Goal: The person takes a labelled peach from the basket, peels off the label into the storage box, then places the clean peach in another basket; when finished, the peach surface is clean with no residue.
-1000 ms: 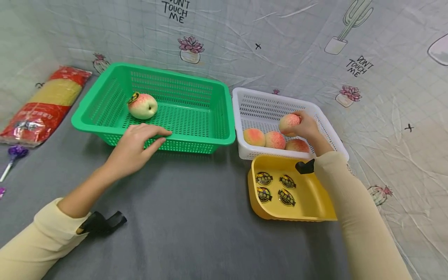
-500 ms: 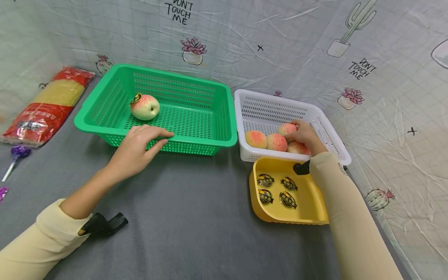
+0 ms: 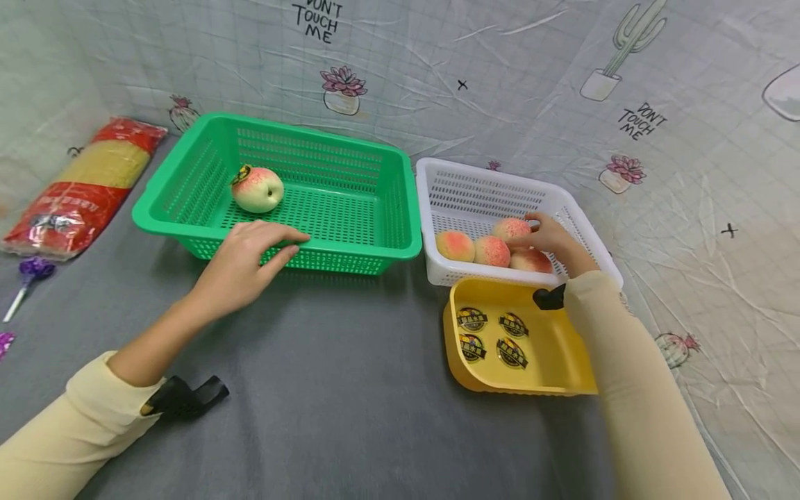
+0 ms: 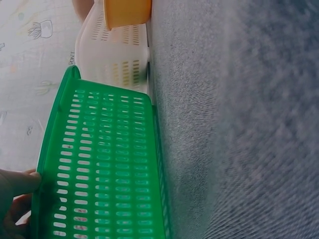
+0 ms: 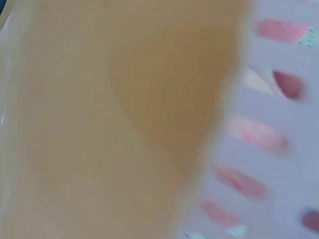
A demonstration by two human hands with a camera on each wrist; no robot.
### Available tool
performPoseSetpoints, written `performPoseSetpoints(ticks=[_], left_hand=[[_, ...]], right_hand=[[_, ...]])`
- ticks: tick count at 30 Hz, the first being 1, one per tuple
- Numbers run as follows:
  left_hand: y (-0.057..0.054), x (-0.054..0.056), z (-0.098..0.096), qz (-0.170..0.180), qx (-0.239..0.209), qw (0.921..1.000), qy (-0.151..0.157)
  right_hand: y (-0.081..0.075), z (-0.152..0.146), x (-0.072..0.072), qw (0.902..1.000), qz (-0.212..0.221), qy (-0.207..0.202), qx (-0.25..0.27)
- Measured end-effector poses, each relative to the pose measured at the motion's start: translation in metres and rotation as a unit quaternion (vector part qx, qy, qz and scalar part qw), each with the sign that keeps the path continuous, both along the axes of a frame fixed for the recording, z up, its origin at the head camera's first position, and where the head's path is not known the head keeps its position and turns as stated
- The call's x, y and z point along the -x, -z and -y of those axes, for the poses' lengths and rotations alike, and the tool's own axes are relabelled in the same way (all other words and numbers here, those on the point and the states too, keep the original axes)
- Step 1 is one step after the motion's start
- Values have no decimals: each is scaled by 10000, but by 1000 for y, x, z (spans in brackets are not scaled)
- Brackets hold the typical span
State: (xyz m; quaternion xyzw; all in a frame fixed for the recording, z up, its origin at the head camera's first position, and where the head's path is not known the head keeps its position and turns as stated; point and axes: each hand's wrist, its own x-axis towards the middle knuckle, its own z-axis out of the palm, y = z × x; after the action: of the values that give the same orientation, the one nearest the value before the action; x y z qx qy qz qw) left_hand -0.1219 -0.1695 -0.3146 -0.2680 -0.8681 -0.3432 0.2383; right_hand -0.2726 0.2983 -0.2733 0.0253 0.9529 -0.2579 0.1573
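Observation:
In the head view my left hand (image 3: 240, 260) rests at the front rim of the green basket (image 3: 394, 239), fingers loosely bent and thumb near the rim. The left wrist view shows fingertips at that rim. A pale pink-tipped peach (image 3: 257, 189) with a label sits inside. On the right, my right hand (image 3: 550, 239) is in the white basket (image 3: 431, 187), its fingers spread at the right side of a pink peach (image 3: 511, 228). Below that peach lie three more: an orange-yellow peach (image 3: 455, 246), a pink peach (image 3: 491, 251) and a redder peach (image 3: 531, 260).
A yellow bin (image 3: 550, 354) with several round black stickers (image 3: 512, 353) stands in front of the white basket. At far left lie a red-and-yellow packet (image 3: 87, 187) and a purple lollipop (image 3: 31, 271). A printed cloth (image 3: 387, 83) hangs behind the baskets.
My right hand has lowered the pink peach behind the other peaches in the white basket, let go, and drawn slightly right. The left hand has stayed at the green rim.

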Motion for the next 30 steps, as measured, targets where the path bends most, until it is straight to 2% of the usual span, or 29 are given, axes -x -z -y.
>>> performPoseSetpoints(ticks=[3, 6, 11, 14, 17, 20, 23, 25, 28, 30], left_hand=[[0, -1, 2, 19, -6, 10000, -33], [-2, -2, 4, 127, -4, 9999, -11], [-14, -4, 15, 450, -164, 9988, -119], [-25, -2, 30, 386, -382, 9974, -470], [-33, 1, 51, 204, -640, 9930, -971], [-37, 6, 69, 71, -1040, 9824, -1552], [-36, 11, 82, 4, -1389, 9686, -2063], [-33, 13, 89, 226, -1507, 9621, -2261], [-29, 15, 98, 973, -1407, 9568, -2352], [-27, 16, 102, 1435, -1257, 9529, -2358]], right_hand=[[-8, 4, -1, 9991, -280, -106, -284], [-17, 14, -3, 9954, -880, 9, -371], [-35, 47, -13, 9790, -2035, 12, -100], [-47, 76, -24, 9720, -2331, -248, 161], [-56, 112, -35, 9650, -2500, -710, 344], [-61, 150, -47, 9562, -2614, -1218, 505], [-60, 189, -58, 9455, -2668, -1724, 712], [-55, 215, -64, 9401, -2632, -1986, 864], [-46, 255, -72, 9354, -2559, -2221, 1008], [-41, 281, -77, 9375, -2432, -2265, 1036]])
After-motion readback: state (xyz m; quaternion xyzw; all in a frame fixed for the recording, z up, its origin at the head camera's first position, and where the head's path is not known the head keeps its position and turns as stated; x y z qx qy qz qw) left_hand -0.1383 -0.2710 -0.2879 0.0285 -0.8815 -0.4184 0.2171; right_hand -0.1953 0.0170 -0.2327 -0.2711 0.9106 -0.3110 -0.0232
